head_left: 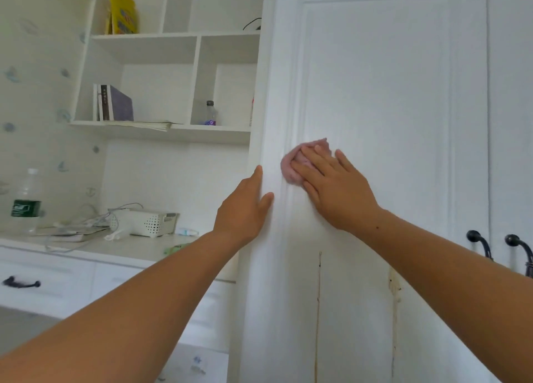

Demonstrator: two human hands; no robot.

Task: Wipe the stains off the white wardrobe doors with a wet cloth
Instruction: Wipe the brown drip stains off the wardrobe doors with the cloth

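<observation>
Wardrobe door (389, 94): white, panelled.
Pink cloth (290, 170): bunched, lying on the door's left moulding.
Right hand (337, 186): flat with straight fingers, pressing the cloth against the door.
Left hand (245, 209): laid on the door's left edge with extended fingers, thumb on the front face, grasping nothing.
Dark streaks (318, 296): lower on the door, possibly stains or cracks.
Black handles (477, 242): at the door's right side.

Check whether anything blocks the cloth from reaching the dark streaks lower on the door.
Nothing visible does. The right hand presses the pink cloth flat on the wardrobe door; bare white panel runs down to the dark streaks. The left hand rests on the door's edge, off to the side.
</observation>
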